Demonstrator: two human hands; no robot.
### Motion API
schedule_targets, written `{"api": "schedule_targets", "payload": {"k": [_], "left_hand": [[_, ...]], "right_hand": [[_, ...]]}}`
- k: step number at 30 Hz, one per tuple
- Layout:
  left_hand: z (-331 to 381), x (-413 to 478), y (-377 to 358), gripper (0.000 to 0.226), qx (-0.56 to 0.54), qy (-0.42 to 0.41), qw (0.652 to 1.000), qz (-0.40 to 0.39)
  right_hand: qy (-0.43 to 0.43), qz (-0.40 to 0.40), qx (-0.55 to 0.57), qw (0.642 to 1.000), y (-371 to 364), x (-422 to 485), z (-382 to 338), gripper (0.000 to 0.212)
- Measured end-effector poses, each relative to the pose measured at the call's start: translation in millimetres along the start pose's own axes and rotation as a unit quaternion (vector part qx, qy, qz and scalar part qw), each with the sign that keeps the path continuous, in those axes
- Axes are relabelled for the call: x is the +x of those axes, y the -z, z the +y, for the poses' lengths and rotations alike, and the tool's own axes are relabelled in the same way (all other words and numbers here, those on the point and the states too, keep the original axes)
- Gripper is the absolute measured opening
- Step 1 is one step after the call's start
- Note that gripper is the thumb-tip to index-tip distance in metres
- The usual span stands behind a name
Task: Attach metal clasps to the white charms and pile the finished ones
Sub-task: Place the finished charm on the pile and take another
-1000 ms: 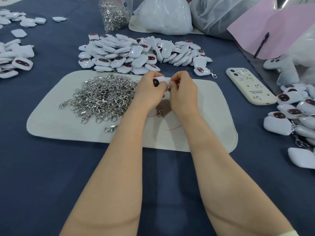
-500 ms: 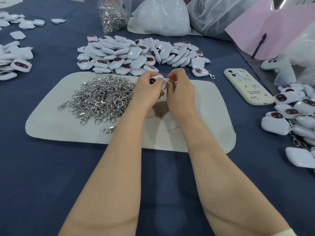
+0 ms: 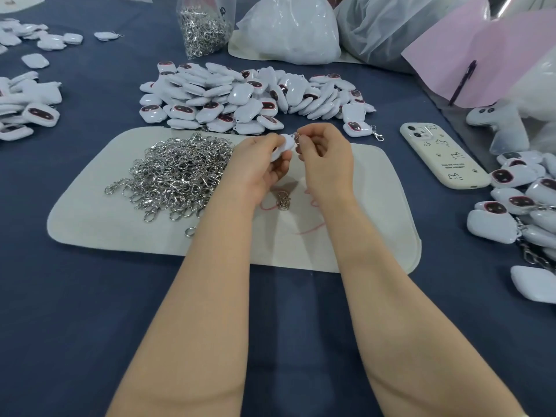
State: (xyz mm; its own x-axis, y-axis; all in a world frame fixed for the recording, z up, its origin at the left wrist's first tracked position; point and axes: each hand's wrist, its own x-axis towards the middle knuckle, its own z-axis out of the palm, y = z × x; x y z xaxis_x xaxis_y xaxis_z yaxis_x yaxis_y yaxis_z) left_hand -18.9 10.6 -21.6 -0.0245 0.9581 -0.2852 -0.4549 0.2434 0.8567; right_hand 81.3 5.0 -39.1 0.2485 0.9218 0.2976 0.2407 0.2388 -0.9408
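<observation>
Over the cream felt mat (image 3: 99, 218), my left hand (image 3: 258, 164) grips a white charm (image 3: 284, 147), its plain back turned to me. My right hand (image 3: 326, 159) pinches a small metal clasp (image 3: 296, 136) at the charm's upper edge. A heap of loose silver clasps (image 3: 180, 173) lies on the mat's left half. One more clasp (image 3: 282, 200) lies on the mat between my wrists. A big pile of white charms (image 3: 246, 97) sits just behind the mat. Charms with clasps on them (image 3: 517, 206) are heaped at the right edge.
A cream phone (image 3: 442, 158) lies right of the mat. A clear bag of clasps (image 3: 201, 25) and white plastic bags (image 3: 291, 28) stand at the back. Pink paper with a pen (image 3: 463, 76) lies back right. More charms (image 3: 27, 112) sit at the left. Blue cloth covers the table.
The charm has turned in my left hand: its dark face no longer shows, the white back does. Both hands have opened slightly apart, the clasp staying at the charm's top.
</observation>
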Motion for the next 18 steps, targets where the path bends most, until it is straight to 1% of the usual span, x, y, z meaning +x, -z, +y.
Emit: {"api": "schedule_targets", "payload": {"k": [4,9,13,15,18], "left_hand": [[-0.4,-1.6,-0.7,0.010,-0.010,0.004,1.000,-0.005],[-2.1,-2.9,-1.1,0.010,0.049,-0.019,0.999,-0.010],[-2.2,-3.1,-1.3,0.014,0.063,-0.030,0.998,-0.003],[-2.5,-2.7,-0.9,0.014,0.060,-0.028,0.998,-0.001],[-2.8,-1.5,-0.9,0.012,0.027,-0.019,0.999,-0.002]], "right_hand": [[-0.001,0.010,0.002,1.000,-0.1,-0.1,0.0,0.027],[-0.023,0.028,0.023,0.999,1.1,1.5,1.4,0.015],[-0.051,0.019,0.043,0.998,2.2,2.8,0.8,0.009],[-0.049,0.011,0.037,0.998,2.2,2.4,0.3,0.008],[-0.040,-0.003,0.029,0.999,1.8,2.1,-0.1,0.012]]}}
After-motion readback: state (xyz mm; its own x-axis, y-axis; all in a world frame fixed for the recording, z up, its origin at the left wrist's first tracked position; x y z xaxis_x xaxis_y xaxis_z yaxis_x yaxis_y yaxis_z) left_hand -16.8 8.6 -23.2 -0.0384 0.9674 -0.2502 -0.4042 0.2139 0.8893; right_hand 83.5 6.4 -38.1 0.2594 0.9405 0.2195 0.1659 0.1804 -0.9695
